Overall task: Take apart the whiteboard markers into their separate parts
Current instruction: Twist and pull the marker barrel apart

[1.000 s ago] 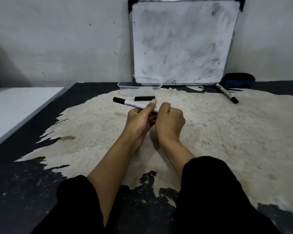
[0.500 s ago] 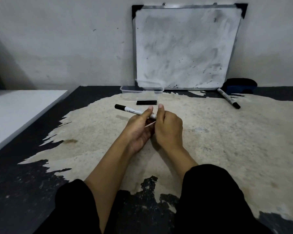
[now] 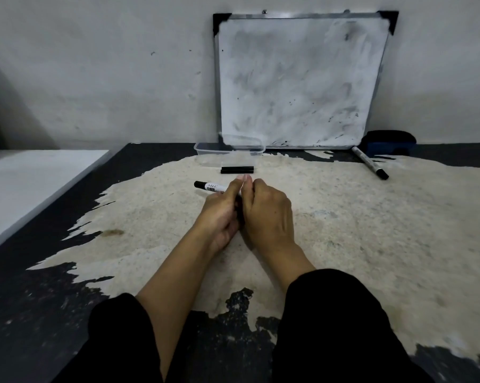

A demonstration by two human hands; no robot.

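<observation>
A white whiteboard marker with a black end sticks out leftward from between my hands, just above the table. My left hand is wrapped around its barrel with the thumb up. My right hand presses against the left, its fingers closed on the marker's hidden right end. A loose black cap lies on the table just beyond my hands. A second whole marker lies at the back right, apart from both hands.
A smudged whiteboard leans on the wall. A clear plastic container stands at its foot. A dark blue eraser sits at the back right. The dark table has a worn pale patch; a white surface adjoins at left.
My hands have closed tighter together on the marker, and less of its barrel shows to the left. The cap and the second marker have not moved.
</observation>
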